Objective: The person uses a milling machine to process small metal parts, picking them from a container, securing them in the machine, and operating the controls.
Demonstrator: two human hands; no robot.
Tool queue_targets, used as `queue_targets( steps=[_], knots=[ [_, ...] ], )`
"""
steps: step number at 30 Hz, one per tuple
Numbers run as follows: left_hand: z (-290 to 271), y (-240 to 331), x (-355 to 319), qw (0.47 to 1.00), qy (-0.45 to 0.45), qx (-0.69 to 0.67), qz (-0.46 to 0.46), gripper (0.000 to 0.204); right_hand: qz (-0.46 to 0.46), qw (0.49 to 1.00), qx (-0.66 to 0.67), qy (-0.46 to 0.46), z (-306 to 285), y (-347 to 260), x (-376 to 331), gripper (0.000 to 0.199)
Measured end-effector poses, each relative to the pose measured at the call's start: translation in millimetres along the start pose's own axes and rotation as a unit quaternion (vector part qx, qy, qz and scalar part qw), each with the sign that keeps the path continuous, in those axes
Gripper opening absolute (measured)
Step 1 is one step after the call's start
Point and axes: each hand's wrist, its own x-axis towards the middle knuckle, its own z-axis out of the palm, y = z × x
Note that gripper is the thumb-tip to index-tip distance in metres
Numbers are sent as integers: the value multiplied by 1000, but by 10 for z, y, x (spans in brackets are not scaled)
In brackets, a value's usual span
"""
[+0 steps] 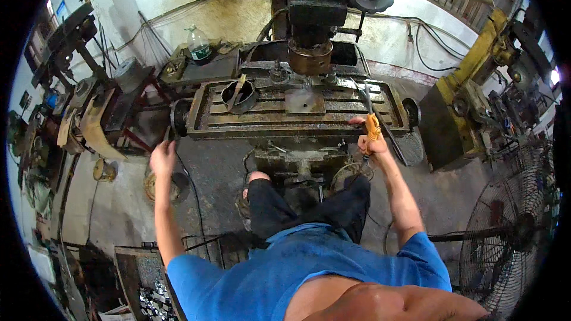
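Note:
I stand in front of a milling machine table point(262, 120), dirty and slotted, with the spindle head point(310, 53) above a flat metal plate point(304, 101) clamped on it. My right hand point(372, 141) grips an orange-handled tool point(372, 123) whose dark shaft reaches up over the table's right part. My left hand point(162, 157) is at the table's left end, by the round end of the table point(178, 116); whether it holds a handle there I cannot tell. A dark round pot point(238, 96) with a stick in it sits on the table's left half.
A plastic bottle point(199, 46) stands behind the machine. Another yellow machine point(470, 95) is at the right, a large floor fan point(511, 232) at the lower right. Cluttered benches and parts point(89, 113) fill the left side. A box of metal pieces point(151, 297) lies near my left foot.

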Motion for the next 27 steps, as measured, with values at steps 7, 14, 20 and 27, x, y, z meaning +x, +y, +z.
queue_targets(
  steps=[7, 14, 20, 27],
  knots=[
    [-709, -1879, -971, 961, 28, 68, -267, 35, 68, 644, -762, -12, 612, -275, 437, 30],
    [-1773, -2828, -2598, 889, 77, 119, -435, 40, 52, 600, -798, 31, 847, 133, 1442, 32],
    [-1921, -3083, -3441, 889, 38, 128, -438, 36, 85, 596, -798, 11, 381, 295, 1372, 42],
    [-1878, -2995, -3842, 844, 56, -39, -532, 29, 24, 694, -718, 46, 140, 43, 777, 41]
  ],
)
